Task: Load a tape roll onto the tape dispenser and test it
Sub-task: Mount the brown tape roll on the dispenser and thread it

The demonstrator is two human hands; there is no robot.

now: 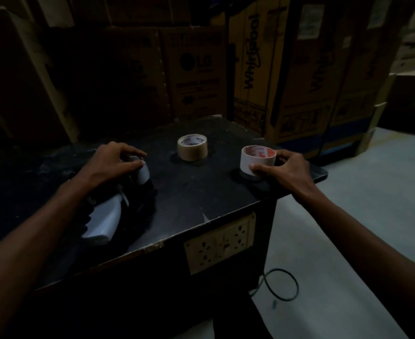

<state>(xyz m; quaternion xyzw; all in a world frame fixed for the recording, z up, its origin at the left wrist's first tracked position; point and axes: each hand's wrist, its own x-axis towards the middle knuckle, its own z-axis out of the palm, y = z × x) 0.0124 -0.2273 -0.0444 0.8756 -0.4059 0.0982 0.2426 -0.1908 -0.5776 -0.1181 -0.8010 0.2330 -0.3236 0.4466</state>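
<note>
Left hand curled on tape dispenser, right hand gripping white tape roll.

Dispenser on table left; one tape roll center-back, 2nd roll right, near edge; boxes behind.

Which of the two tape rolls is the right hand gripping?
The white roll at the table's right edge; the right hand grips it. The tan roll stands untouched mid-table.
</note>
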